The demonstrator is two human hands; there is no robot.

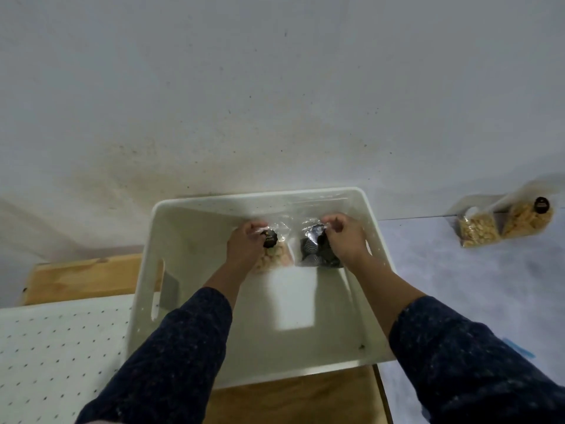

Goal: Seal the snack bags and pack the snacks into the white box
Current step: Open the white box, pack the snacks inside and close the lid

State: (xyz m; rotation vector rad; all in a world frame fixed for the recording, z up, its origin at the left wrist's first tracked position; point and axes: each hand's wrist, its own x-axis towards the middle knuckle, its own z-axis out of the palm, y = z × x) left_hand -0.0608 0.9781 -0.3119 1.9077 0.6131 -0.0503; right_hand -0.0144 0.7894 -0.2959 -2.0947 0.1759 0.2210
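Reaching into white box with both hands, two clear snack bags standing side by side against far wall, touching or nearly so. Left bag: pale, rounded snacks at bottom, empty crinkled film above, round black sticker near the middle. Right bag: dark, almost black discs with pale ring pattern. Left hand at left bag's upper left edge, fingers curled and pinching the film near the top, palm covering part of the contents. Right hand over right bag's upper right, fingertips bunched and pinching the clear top. Sticker writing golden, too small to read. Two more clear bags on grey surface well right of box: near bag with pale nuggets, far bag with golden pieces and same kind of black sticker, text unreadable. Dark speckled sleeves on both forearms.
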